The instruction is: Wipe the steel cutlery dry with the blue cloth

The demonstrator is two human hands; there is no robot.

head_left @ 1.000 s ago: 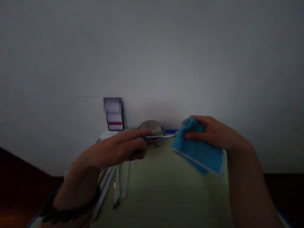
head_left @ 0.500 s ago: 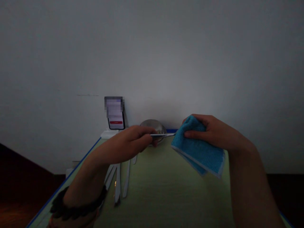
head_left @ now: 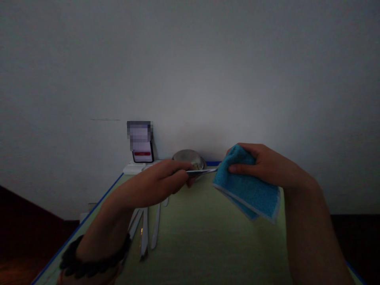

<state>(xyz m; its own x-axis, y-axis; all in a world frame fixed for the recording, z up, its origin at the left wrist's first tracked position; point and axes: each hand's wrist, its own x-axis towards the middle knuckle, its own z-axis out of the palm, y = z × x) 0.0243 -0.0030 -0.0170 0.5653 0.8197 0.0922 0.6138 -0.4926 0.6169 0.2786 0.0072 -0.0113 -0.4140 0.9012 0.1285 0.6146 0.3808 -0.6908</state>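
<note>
My left hand (head_left: 160, 182) is closed round the handle of a thin metal utensil (head_left: 202, 171) and holds it level above the table. The utensil's far end goes into a folded blue cloth (head_left: 246, 188), so I cannot tell what kind of utensil it is. My right hand (head_left: 267, 164) is closed on that cloth, with thumb and fingers pinching it around the utensil's tip. A dark bead bracelet (head_left: 89, 263) sits on my left wrist.
Several pieces of cutlery (head_left: 147, 231) lie side by side on the pale green table (head_left: 202, 245) under my left forearm. A metal bowl (head_left: 190, 158) stands at the far edge. A lit phone (head_left: 142, 150) leans against the wall.
My left hand has shifted slightly right and forward with the utensil, whose tip stays inside the cloth. My right hand has barely moved.
</note>
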